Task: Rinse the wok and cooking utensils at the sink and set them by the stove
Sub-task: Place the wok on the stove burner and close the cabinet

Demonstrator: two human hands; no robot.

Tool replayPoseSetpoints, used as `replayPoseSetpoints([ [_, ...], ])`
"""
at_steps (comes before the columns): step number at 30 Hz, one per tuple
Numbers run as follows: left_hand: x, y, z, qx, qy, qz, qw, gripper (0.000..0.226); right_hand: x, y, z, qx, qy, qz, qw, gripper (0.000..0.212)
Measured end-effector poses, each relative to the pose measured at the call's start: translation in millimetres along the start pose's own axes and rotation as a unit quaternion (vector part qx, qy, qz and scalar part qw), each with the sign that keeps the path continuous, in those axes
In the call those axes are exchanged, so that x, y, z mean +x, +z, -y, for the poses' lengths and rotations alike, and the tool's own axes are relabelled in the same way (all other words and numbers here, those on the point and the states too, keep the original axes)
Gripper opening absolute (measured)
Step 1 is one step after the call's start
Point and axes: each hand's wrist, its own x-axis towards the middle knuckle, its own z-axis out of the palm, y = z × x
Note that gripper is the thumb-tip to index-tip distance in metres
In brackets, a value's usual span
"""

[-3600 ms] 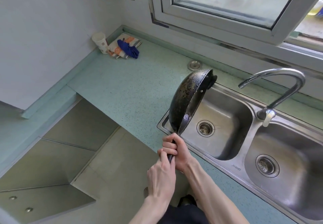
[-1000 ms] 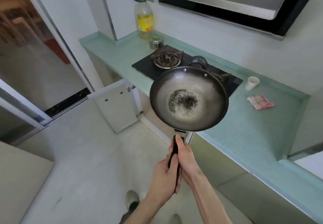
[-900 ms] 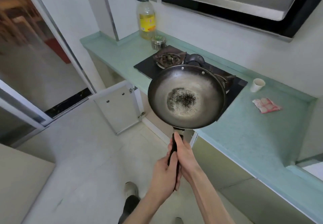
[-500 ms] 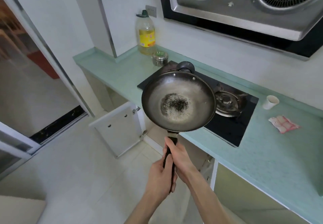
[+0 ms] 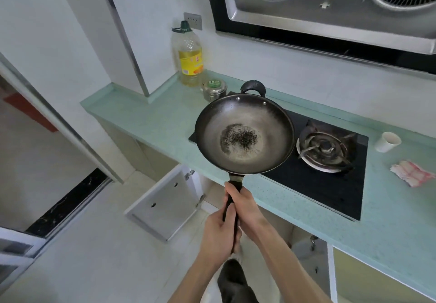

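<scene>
A dark round wok (image 5: 245, 135) with a patch of black specks in its bottom is held level over the left half of the black stove (image 5: 325, 184), hiding the left burner. Both my hands grip its long black handle: my right hand (image 5: 245, 206) higher up near the bowl, my left hand (image 5: 218, 234) below it at the handle's end. The right burner (image 5: 324, 148) is bare. No other utensils are in view.
A yellow oil bottle (image 5: 188, 57) and a small metal tin (image 5: 214, 89) stand at the back left of the green counter (image 5: 151, 118). A white paper cup (image 5: 387, 141) and a folded cloth (image 5: 411, 172) lie right of the stove. A cabinet door (image 5: 165, 204) hangs open below. The range hood (image 5: 330, 2) is overhead.
I turned from the sink to the stove with the wok, tipping it from on-edge to level. In the last second it moved closer, over the stove's left side.
</scene>
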Motion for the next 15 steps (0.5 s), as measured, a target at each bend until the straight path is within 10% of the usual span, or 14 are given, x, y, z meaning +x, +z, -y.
replayPoseSetpoints([
  [15, 178.6, -21.1, -43.2, -0.004, -0.033, 0.046, 0.998, 0.050, 170.2, 2.6, 61.8, 0.063, 0.010, -0.043, 0.997, 0.029],
])
